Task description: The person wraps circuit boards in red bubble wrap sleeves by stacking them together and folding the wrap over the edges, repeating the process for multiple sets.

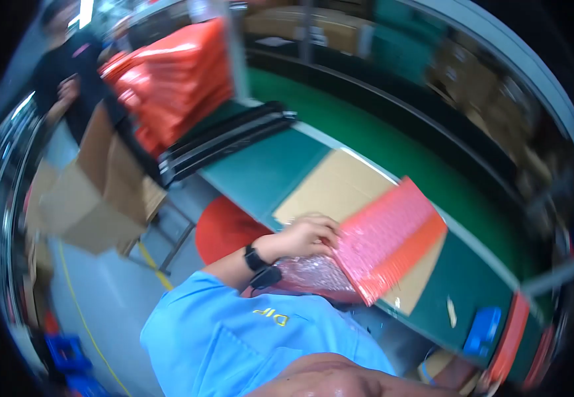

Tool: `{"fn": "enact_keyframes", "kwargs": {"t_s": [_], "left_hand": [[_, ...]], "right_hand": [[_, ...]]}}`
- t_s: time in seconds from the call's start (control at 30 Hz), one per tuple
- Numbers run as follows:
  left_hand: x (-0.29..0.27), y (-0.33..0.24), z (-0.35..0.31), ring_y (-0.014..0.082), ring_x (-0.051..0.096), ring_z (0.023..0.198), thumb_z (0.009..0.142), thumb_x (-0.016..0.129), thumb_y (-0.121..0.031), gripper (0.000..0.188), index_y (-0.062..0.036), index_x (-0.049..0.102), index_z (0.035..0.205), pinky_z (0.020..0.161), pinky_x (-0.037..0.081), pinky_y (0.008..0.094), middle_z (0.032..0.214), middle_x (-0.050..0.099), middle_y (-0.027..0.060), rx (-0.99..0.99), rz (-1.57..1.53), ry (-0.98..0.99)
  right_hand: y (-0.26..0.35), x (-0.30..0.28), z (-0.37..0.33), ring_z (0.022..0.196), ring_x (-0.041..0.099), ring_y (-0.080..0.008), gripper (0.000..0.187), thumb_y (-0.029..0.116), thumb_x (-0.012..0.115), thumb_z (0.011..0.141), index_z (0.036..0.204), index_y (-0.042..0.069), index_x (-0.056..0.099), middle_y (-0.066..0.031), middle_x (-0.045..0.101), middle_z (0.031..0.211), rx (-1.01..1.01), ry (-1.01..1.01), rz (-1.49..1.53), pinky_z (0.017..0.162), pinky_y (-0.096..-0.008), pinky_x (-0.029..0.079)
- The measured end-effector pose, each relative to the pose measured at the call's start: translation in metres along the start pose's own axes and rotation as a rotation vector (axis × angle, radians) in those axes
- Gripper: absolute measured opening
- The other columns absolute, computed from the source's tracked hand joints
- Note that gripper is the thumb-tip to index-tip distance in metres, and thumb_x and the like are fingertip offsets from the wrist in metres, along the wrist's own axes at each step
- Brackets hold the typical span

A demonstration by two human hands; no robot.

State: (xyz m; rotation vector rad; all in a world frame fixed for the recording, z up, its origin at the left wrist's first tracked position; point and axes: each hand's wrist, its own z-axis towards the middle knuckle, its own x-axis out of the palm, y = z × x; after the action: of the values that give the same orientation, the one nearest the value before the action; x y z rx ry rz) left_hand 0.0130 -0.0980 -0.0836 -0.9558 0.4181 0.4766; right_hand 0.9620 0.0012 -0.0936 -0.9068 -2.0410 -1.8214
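Observation:
My left hand [303, 237], with a black band on its wrist, reaches across the green workbench. Its fingers are curled and pinch the near-left edge of a pink bubble-wrap bag [386, 241]. An orange-red strip runs along one side of that bag. It lies tilted over a flat cardboard sheet [330, 185] on the bench. Below my forearm, a crumpled sheet of shiny bubble wrap [320, 274] hangs near the bench's front edge, partly against my blue shirt. My right hand is out of sight.
A red round stool [227, 231] stands by the bench's front edge. Left of it is an open cardboard box [92, 205]. Stacked red bags [181, 79] sit behind a black bar [227, 142], near another person [69, 73]. A blue object [483, 331] lies at the right.

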Motion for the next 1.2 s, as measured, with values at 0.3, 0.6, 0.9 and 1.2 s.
{"fn": "enact_keyframes", "kwargs": {"t_s": [0.3,0.6,0.9,1.2], "left_hand": [[-0.001,-0.014,-0.002,0.0234,0.062,0.099,0.073,0.083,-0.020,0.020,-0.0113,0.074,0.089,0.087,0.047,0.0361,0.108,0.067,0.0026,-0.021,0.071,-0.008],[0.003,-0.014,0.018,0.0292,0.063,0.105,0.071,0.085,-0.021,0.025,-0.0087,0.073,0.089,0.091,0.048,0.0401,0.108,0.068,0.0080,-0.004,0.082,0.048],[-0.026,-0.056,0.048,0.0277,0.063,0.113,0.090,0.074,-0.038,0.062,0.0017,0.054,0.134,0.100,0.048,0.0385,0.129,0.062,0.0184,-0.370,-0.625,-0.013],[-0.076,-0.048,0.003,0.0336,0.072,0.090,0.090,0.050,-0.073,0.097,0.0051,0.036,0.145,0.077,0.062,0.0350,0.125,0.062,0.0273,-0.548,-0.859,0.097]], "right_hand": [[-0.028,0.110,0.080,0.115,0.059,-0.0326,0.041,0.018,0.064,0.092,0.126,-0.004,0.056,-0.0200,0.061,0.127,-0.285,-0.128,-0.128,0.095,-0.0417,0.055],[-0.013,0.240,-0.016,0.120,0.059,-0.0342,0.058,0.019,0.069,0.088,0.134,-0.009,0.048,-0.0230,0.058,0.131,-0.370,-0.092,-0.132,0.104,-0.0431,0.053],[-0.138,0.457,-0.126,0.113,0.063,-0.0363,0.056,0.008,0.062,0.082,0.134,-0.005,0.047,-0.0206,0.061,0.127,-0.091,0.385,0.087,0.096,-0.0521,0.054],[-0.245,0.549,-0.140,0.116,0.062,-0.0341,0.066,0.004,0.060,0.076,0.139,-0.004,0.044,-0.0195,0.060,0.131,0.391,0.752,-0.064,0.101,-0.0453,0.051]]}}
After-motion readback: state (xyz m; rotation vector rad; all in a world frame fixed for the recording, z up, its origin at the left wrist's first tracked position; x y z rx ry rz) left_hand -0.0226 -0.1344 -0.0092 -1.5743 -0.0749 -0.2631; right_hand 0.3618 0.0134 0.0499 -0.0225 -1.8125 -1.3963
